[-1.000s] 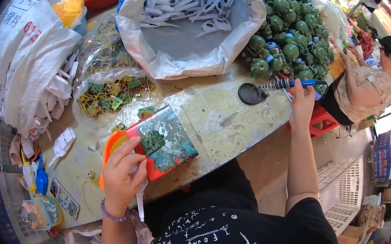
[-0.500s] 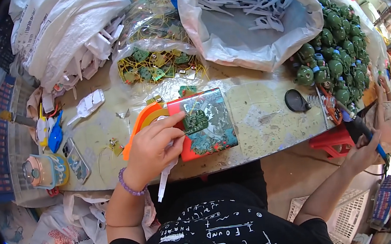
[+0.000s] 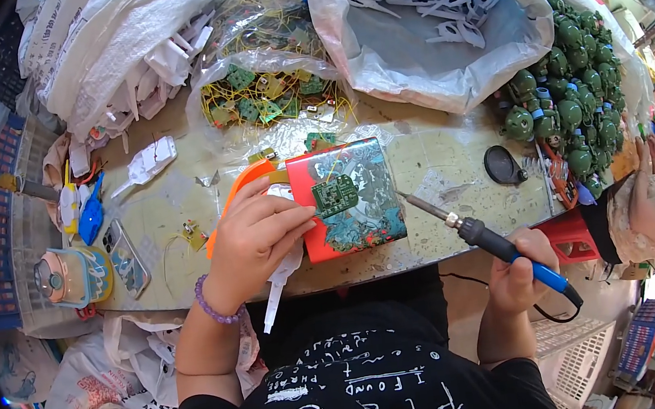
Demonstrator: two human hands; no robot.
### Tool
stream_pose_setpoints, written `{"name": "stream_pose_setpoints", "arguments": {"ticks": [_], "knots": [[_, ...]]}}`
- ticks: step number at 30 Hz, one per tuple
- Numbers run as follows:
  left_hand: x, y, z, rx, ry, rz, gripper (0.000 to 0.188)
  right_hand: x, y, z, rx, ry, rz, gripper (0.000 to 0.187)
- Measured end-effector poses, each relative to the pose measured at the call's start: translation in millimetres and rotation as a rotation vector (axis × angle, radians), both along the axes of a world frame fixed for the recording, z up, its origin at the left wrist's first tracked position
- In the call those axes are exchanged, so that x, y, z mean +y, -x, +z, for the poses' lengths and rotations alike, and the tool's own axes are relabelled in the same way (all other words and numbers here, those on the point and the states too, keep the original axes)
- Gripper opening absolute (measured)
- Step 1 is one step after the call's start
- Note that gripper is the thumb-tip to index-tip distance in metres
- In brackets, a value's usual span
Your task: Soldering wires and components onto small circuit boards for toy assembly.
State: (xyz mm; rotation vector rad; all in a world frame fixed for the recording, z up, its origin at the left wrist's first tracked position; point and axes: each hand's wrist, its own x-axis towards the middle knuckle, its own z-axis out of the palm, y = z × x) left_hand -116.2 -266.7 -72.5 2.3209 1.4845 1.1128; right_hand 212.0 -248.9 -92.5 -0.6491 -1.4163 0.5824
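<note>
My left hand (image 3: pixel 255 241) is closed, thumb and fingers pinching the left edge of a small green circuit board (image 3: pixel 335 195) with thin yellow wires. The board lies over a red box (image 3: pixel 311 235) whose top is dark and stained. Under the same hand a white plastic part (image 3: pixel 275 295) pokes out toward me, its hold partly hidden. An orange curved piece (image 3: pixel 244 183) shows behind my fingers. My right hand (image 3: pixel 522 269) grips a soldering iron (image 3: pixel 480 235) with a blue and black handle. Its tip points left, just beside the box's right edge, apart from the board.
Behind the box sits a clear bag of wired circuit boards (image 3: pixel 271 98). White parts fill an open sack (image 3: pixel 443 86); green round parts (image 3: pixel 573 88) are heaped at right. A black round lid (image 3: pixel 503 165), a phone (image 3: pixel 125 256) and a cup (image 3: pixel 73 274) are on the table.
My right hand has brought the soldering iron leftward from the far right to beside the box. My left fingers have shifted from resting on the board to pinching its edge.
</note>
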Motion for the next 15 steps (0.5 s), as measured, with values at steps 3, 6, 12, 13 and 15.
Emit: {"name": "stream_pose_setpoints", "arguments": {"ticks": [3,6,12,13,15], "knots": [[4.4,2.4,0.1,-0.043,0.011,-0.055,0.017,-1.1,8.6,7.1,-0.007,0.021,0.040,0.025],[11.2,3.8,2.3,-0.048,-0.005,-0.098,0.017,0.1,6.7,4.5,-0.040,-0.005,0.057,0.027],[7.2,0.9,-2.6,-0.013,0.038,-0.114,0.017,-2.6,8.7,2.8,-0.007,0.059,0.050,0.027],[5.1,-0.4,-2.0,-0.009,0.039,-0.106,0.017,-4.2,10.1,2.7,0.038,0.078,0.037,0.024],[4.2,-5.8,0.6,-0.010,0.000,-0.086,0.017,-7.8,12.6,0.2,0.059,0.104,0.015,0.024]]}}
